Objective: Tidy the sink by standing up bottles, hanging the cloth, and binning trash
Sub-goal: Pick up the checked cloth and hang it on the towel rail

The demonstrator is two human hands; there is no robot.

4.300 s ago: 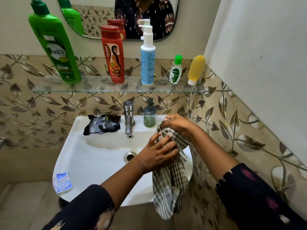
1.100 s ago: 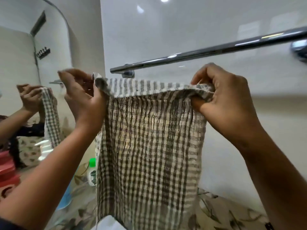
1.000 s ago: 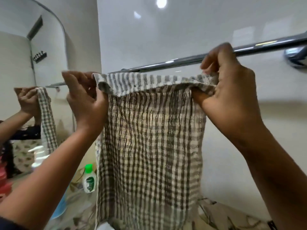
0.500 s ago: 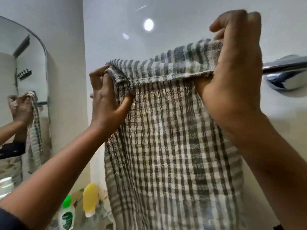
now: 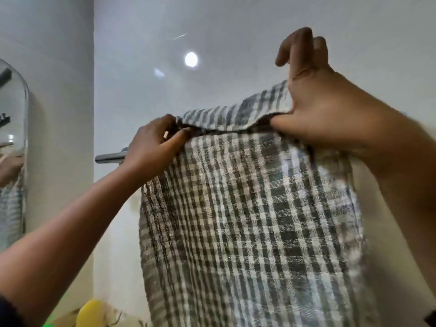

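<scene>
The checked cloth hangs spread against the white wall, its top edge folded over where the rail runs. Only the rail's left end shows, poking out just left of the cloth; the rest is hidden behind fabric and hands. The left hand pinches the cloth's upper left corner, right at the rail. The right hand grips the upper right corner, held higher than the rail end, two fingers lifted free. Far below the rail, a yellow bottle peeks in at the bottom edge.
</scene>
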